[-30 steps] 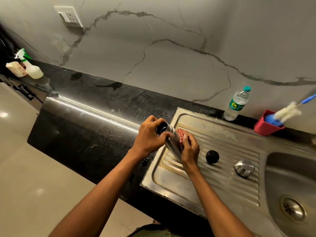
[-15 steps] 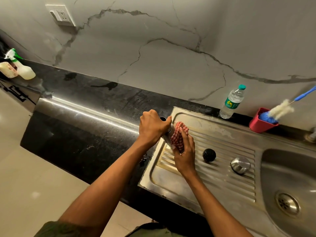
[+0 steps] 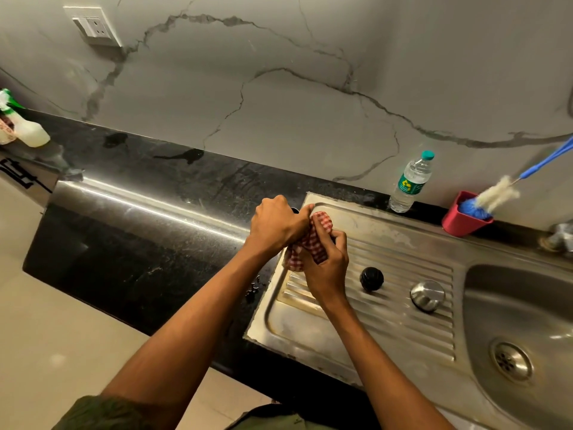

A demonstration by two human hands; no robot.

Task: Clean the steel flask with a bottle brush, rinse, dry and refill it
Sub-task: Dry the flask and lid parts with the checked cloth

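My left hand [image 3: 276,225] grips the top of the steel flask [image 3: 294,210], of which only a dark sliver of the mouth shows. My right hand [image 3: 325,268] wraps a red-and-white checked cloth [image 3: 313,240] around the flask's body, which is hidden under the cloth and both hands. All this is held over the left end of the steel drainboard [image 3: 387,305]. The black inner stopper [image 3: 371,278] and the steel cap [image 3: 427,295] lie on the drainboard ribs to the right. The bottle brush [image 3: 496,193] stands in a red cup [image 3: 462,220] at the wall.
A plastic water bottle [image 3: 410,183] stands by the wall behind the drainboard. The sink basin [image 3: 527,321] with its drain lies at right. A spray bottle [image 3: 26,128] sits far left on the black counter [image 3: 139,218]. A wall socket [image 3: 94,26] is up left.
The cloth has spread from a small pad on the flask's side to a wrap around its body. My left hand has closed over the mouth, hiding the flask.
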